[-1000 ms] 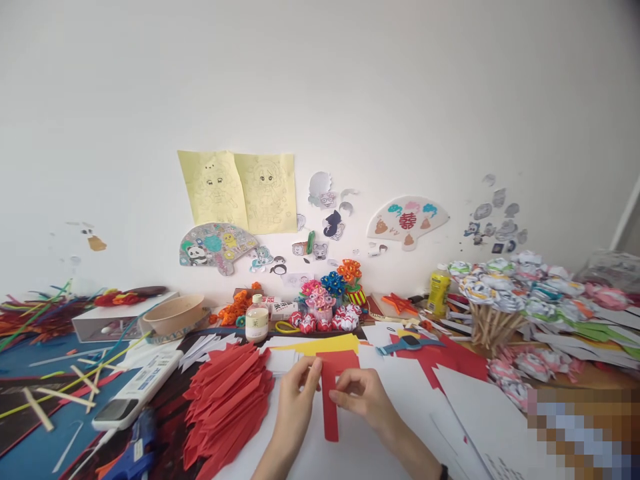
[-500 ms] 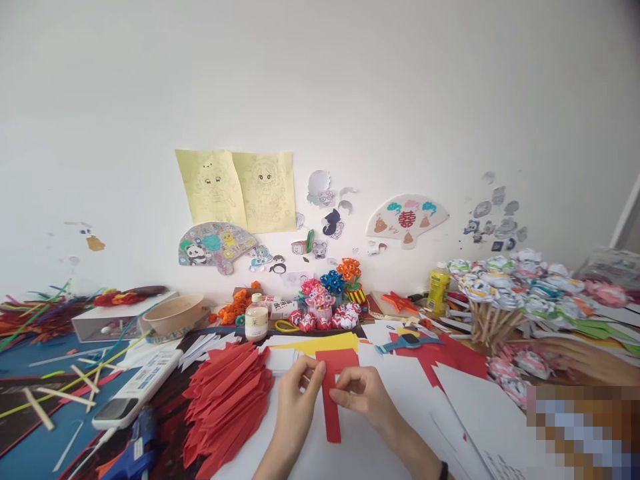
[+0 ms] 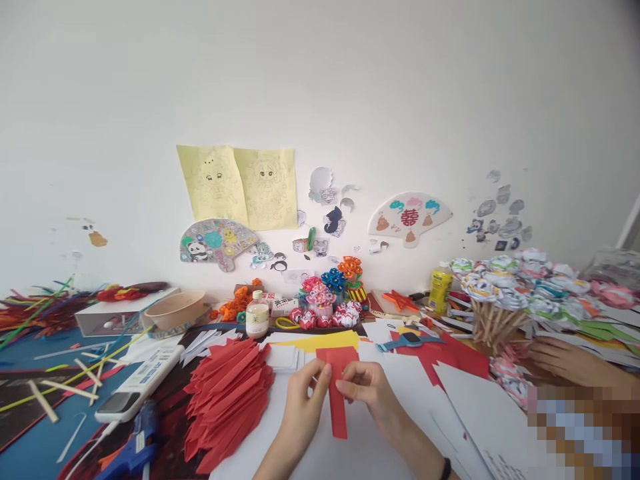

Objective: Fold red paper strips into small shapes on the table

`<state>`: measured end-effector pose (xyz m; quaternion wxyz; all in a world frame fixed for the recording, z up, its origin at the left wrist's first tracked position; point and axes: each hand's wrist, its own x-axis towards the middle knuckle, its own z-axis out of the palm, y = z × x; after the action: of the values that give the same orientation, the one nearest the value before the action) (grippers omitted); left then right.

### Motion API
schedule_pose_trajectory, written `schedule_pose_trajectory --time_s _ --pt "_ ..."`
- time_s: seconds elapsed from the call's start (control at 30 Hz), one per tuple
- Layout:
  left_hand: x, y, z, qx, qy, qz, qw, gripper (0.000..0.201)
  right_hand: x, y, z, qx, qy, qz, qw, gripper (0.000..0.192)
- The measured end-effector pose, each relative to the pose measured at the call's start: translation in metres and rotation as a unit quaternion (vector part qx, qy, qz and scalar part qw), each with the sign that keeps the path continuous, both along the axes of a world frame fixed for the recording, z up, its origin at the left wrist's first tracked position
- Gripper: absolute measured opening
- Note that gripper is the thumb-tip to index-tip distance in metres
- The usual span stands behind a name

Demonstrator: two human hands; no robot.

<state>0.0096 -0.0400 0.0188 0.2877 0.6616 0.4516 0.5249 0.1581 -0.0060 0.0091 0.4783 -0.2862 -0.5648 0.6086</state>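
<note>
In front of me a folded red paper strip (image 3: 339, 420) stands upright between my hands, with its wider top reaching up behind the fingers. My left hand (image 3: 303, 400) pinches its left edge between thumb and index finger. On the other edge my right hand (image 3: 369, 390) is closed, thumb against fingers, gripping the paper. A heap of folded red paper pieces (image 3: 225, 400) lies to the left of my hands. White paper (image 3: 310, 460) is spread beneath them. Behind the strip lie yellow paper (image 3: 320, 342) and a small stack of white paper (image 3: 281, 359).
At left are a blue glue gun (image 3: 133, 450), a white power strip (image 3: 143, 383) and wooden sticks (image 3: 73, 392). A small bottle (image 3: 257, 317) and paper flowers stand along the wall. Another person's hand (image 3: 563, 357) is at right, beside paper flowers on sticks (image 3: 500, 293).
The red strip and my hands have shifted slightly right in view, both hands still gripping the paper. At right, the other person's hand has moved slightly and shows more sharply.
</note>
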Motion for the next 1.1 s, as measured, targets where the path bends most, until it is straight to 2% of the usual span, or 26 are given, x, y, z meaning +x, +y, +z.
schedule_pose_trajectory --time_s 0.3,0.57,0.8,0.87,1.0,1.1 --pt "0.0012 -0.0008 -0.0011 0.041 0.013 0.05 0.998 0.04 -0.0009 -0.0022 0.0005 -0.005 0.005 -0.001 1.0 0.027" --pt "0.0077 -0.0033 -0.0037 0.005 -0.006 -0.01 1.0 0.04 0.0033 0.0016 -0.0026 0.015 0.027 -0.015 0.999 0.025" --pt "0.0027 -0.0026 -0.0019 0.064 0.059 0.057 0.995 0.044 0.001 -0.0028 0.0021 0.047 -0.018 -0.046 0.998 0.027" --pt "0.0031 -0.0022 -0.0031 0.06 0.066 0.065 0.994 0.044 0.0014 -0.0026 0.0022 0.044 -0.026 -0.049 0.997 0.028" --pt "0.0065 -0.0025 -0.0059 0.018 0.046 0.031 0.998 0.042 0.0037 -0.0001 0.0006 0.032 -0.001 -0.062 0.998 0.029" --pt "0.0077 -0.0033 -0.0068 0.013 0.05 0.02 0.998 0.041 0.0038 0.0011 -0.0011 0.025 0.021 -0.071 0.997 0.028"
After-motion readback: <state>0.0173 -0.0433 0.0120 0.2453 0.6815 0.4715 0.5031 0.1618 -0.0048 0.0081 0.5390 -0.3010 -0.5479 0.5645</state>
